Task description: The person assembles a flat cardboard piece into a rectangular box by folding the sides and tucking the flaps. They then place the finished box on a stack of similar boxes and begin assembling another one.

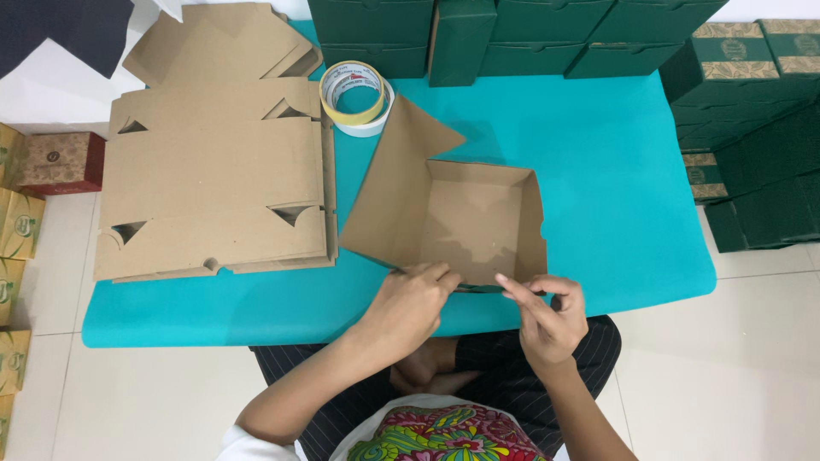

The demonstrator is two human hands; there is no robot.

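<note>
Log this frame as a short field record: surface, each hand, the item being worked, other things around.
surface: turquoise mat on a pale tiled floor
left hand: left hand pinches the near wall of the half-folded brown cardboard box
right hand: right hand fingers on the same near edge
box state: three walls up, left flap lying open
beside: stack of flat cardboard blanks, two tape rolls
behind: row of dark green boxes

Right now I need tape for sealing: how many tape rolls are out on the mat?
2: a yellowish roll stacked on a white roll, beside the flat cardboard stack. Others may be hidden.
</note>
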